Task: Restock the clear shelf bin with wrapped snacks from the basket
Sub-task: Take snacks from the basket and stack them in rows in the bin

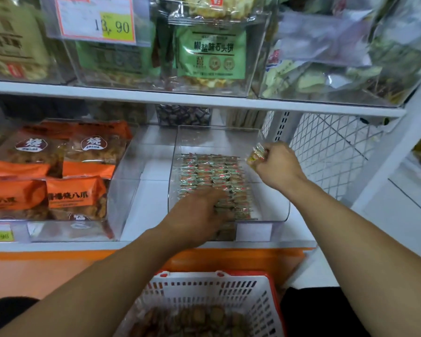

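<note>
- Clear shelf bin (275, 207): biggest task item, on the lower shelf, long axis running front-to-back, open mouth up and toward the person. Both hands work inside or over it; blank label strip on the front lip sits just right of the left fingers.
- Basket (212, 285): white w/ red rim, below the shelf edge, near the person, well behind both wrists. More wrapped snacks show in its bottom, so stock remains.
- Rows of wrapped snacks (212, 173) in the bin: packed tight, cover the floor from about mid-depth to the front. Each pack's long axis looks crosswise (left-right), rows stacked front-to-back. Bare strip at the bin's back, beyond the right fingertips.
- Left hand (199, 215): palm down, fingers fairly straight & blurred, pressing on the front rows; appears to hold nothing, prob. levelling.
- Right hand (275, 164): over the bin's right wall, fingers curled round a small bunch of snacks (255, 154) sticking out past the fingertips, ends pointing up-left toward the back; exact axis hard to tell.
- Step, my read: mid-restock, placing a handful while tidying.
- Next move calls for: lower the right hand, turn packs crosswise to match the rows, set them at the back edge just ahead of the fingers, let go w/o disturbing neighbours.
</note>
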